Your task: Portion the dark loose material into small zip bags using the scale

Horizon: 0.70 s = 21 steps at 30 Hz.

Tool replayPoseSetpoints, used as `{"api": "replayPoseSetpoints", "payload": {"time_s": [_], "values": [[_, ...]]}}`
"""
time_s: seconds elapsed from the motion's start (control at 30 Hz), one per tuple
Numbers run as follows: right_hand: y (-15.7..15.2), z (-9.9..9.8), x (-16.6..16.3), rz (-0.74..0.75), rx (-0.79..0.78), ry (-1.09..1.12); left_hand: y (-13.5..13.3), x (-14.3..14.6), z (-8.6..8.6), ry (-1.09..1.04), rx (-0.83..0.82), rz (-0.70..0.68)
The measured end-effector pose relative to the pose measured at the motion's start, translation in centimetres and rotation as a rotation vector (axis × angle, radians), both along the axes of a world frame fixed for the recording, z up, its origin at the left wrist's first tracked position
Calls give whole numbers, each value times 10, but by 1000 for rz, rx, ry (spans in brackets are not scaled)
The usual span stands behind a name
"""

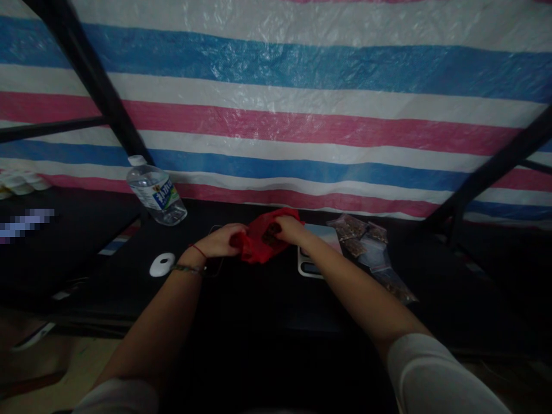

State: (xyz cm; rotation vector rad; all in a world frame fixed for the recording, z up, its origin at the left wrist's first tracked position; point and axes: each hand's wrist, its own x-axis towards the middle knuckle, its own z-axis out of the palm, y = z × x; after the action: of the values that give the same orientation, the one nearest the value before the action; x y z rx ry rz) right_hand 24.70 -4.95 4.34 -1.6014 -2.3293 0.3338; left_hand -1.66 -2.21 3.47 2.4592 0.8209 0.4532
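- Spatial relation: the crumpled, thin red plastic bag (261,253) lay between the two hands above the black desk (263,305), in contact with both. Its long axis ran obliquely, from the near left corner to the far right.
- Nearer hand: neither was nearer, since both touched the bag; from the left hand (219,241) it extended to the right, whereas the right hand (290,229) reached over its far right part.
- Left fingers: curled in and gathered on the bag's left edge, with a fold of the plastic in their grasp.
- Right fingers: bent downward at the bag's mouth, against the dark brown contents (271,233). Whether they gripped a piece, and how far they were closed, could not be told.
- Appearance of the bag: bright red, limp and wrinkled, its rim uneven; the brown matter inside was too blurred to identify.
- Right of the bag: a flat, pale scale with a dark display (328,232) lay partly beneath the right forearm. Beyond it were small transparent plastic bags with brown contents (351,227), grouped loosely.
- Left of the bag: a white, rounded device (163,264) lay near the left wrist, and a transparent plastic bottle with a white cap (157,195) stood farther back, before the striped plastic sheet (302,126).
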Motion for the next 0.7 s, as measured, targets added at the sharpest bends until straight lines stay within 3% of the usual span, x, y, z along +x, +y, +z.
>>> {"api": "replayPoseSetpoints", "payload": {"time_s": [0.17, 0.33, 0.47, 0.57, 0.7], "values": [[-7, -5, -15, 23, 28, -180, -4, 17, -8, 25, 12, -27], [-5, -9, -33, 67, -16, -111, 2, 30, -20, 1, 93, 63], [3, -10, -31, 126, -59, 36, 5, 30, -23, -53, 130, 167], [8, -16, -24, 156, -121, 266, 6, 29, -21, -141, 149, 232], [9, -25, -21, 131, -213, 492, 6, 32, -18, -196, 132, 230]]}}
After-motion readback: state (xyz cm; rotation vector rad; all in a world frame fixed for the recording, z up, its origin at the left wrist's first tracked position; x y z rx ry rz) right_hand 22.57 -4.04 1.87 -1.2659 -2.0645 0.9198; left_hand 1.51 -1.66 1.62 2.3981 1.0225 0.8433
